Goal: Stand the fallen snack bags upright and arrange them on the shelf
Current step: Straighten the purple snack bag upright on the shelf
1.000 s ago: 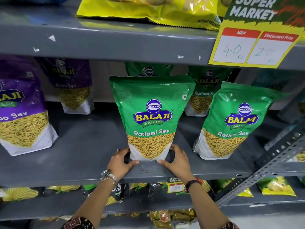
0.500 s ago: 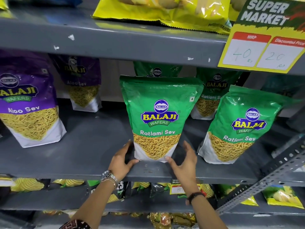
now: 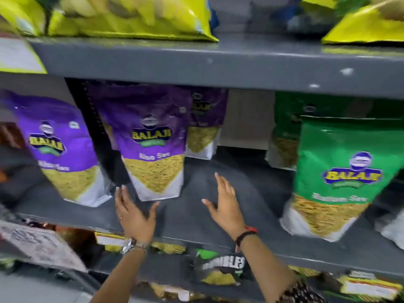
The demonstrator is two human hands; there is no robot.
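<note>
Head view, blurred by motion: both hands reach over the grey shelf, fingers spread wide, holding nothing. Left hand sits just below the base of an upright purple snack bag; whether it touches is unclear. Left of that hand a second purple bag leans, tilted. Right hand hovers over bare shelf, apart from every bag. Well right of it stands a green snack bag, upright. Behind both hands, further purple and green bags stand at the shelf's back.
</note>
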